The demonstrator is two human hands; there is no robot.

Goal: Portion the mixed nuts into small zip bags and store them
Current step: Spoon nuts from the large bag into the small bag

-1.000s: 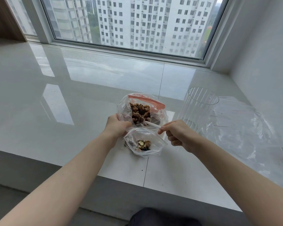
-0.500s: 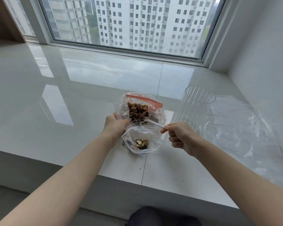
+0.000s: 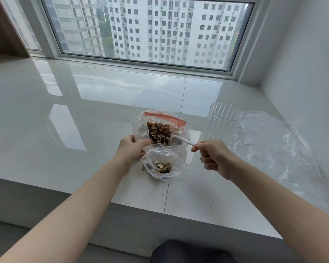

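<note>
Mixed nuts (image 3: pixel 159 132) sit heaped in the large zip bag (image 3: pixel 141 128) with the red seal strip, which lies on the tabletop (image 3: pixel 84 130) just beyond the small zip bag (image 3: pixel 164 164); a first small portion already rests in the bottom of that small bag. We judge the nuts to be hard, dry and irregular pieces, light singly but quick to roll and scatter off a shallow spoon. Both bags are thin clear film, soft, crinkled and slippery, with no stiffness of their own, so a mouth will sag closed unless held. The firmest place to take hold is the thicker seal strip at the rim.

Our left hand (image 3: pixel 130 150) has its fingers curled round the near rims where the two bags meet, seemingly keeping the mouths open. Our right hand (image 3: pixel 213 158) pinches the end of a white plastic spoon (image 3: pixel 180 139), whose bowl reaches into the nuts in the large bag. The spoon looks thin and slightly flexible, so small loads seem wise.

To the right stands a tall clear ribbed cup (image 3: pixel 222 126), rigid and light, likely easy to tip. Beside it lie flat spare bags (image 3: pixel 273 145), glossy and wrinkled, on the smooth polished stone.
</note>
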